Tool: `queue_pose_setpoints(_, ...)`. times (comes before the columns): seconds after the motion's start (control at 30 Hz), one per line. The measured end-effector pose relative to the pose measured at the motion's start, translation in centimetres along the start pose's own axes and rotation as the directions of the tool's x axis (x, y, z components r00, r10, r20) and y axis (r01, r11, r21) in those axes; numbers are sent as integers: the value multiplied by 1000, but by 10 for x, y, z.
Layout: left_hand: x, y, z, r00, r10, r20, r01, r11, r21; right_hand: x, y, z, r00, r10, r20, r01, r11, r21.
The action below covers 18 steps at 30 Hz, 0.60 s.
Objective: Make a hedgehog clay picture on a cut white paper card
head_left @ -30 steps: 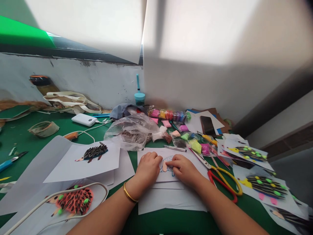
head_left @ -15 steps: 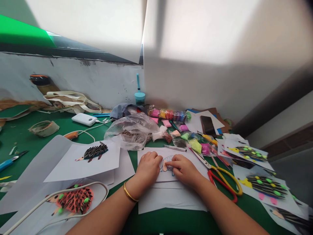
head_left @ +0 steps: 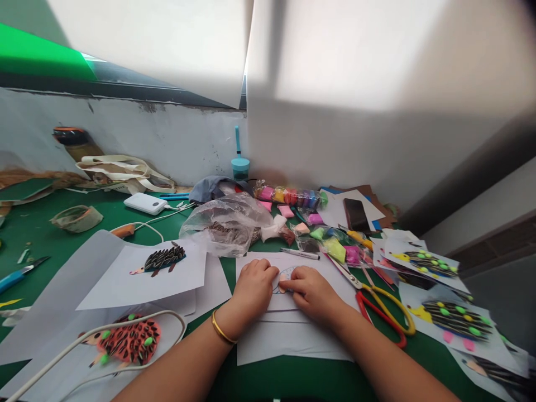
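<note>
The left forearm (head_left: 188,354) and right forearm (head_left: 389,349) slant inward from the near side of the blue drawing (head_left: 287,270). The left hand (head_left: 255,287) lies knuckles up just left of the drawing, fingers bent, their tips hidden. The right hand (head_left: 314,293) overlaps the drawing's right side, index finger (head_left: 296,285) pointing leftward across it, other fingers tucked.

A green tabletop (head_left: 255,379) reached back to a whitish wall (head_left: 188,137) marked with dark specks and scuffs. Above ran a dark window ledge (head_left: 125,89), two large pale sheets (head_left: 355,128) hanging over it in soft-edged light and shadow, a vivid green patch (head_left: 37,53) at upper left. Rightward, a shadowy slanting band (head_left: 473,162) bordered a pale ledge (head_left: 494,206).
</note>
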<state>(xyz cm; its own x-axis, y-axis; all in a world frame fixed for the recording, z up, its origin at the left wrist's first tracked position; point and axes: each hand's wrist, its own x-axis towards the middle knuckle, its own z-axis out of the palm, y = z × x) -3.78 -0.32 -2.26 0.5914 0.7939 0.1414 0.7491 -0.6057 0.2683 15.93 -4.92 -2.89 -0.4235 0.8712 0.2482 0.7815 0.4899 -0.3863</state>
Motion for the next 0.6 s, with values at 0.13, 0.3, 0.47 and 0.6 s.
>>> queue_pose_setpoints(0.13, 0, 0, 0, 1000, -2, -1, 2, 1000, -1, 0, 0, 0, 1000, -7, -10, 7, 1000, 14)
queue_pose_setpoints(0.3, 0, 0, 0, 1000, 0, -6, 0, 1000, 0, 1, 0, 2, 1000, -26, 11, 26, 1000, 0)
queue_pose_setpoints(0.47, 0, 0, 0, 1000, -7, 6, 7, 1000, 6, 0, 1, 4, 999, -44, 5, 44, 999, -4)
queue_pose_setpoints(0.6, 0, 0, 0, 1000, -5, 3, 5, 1000, 5, 0, 1, 3, 1000, -18, -5, 18, 1000, 19)
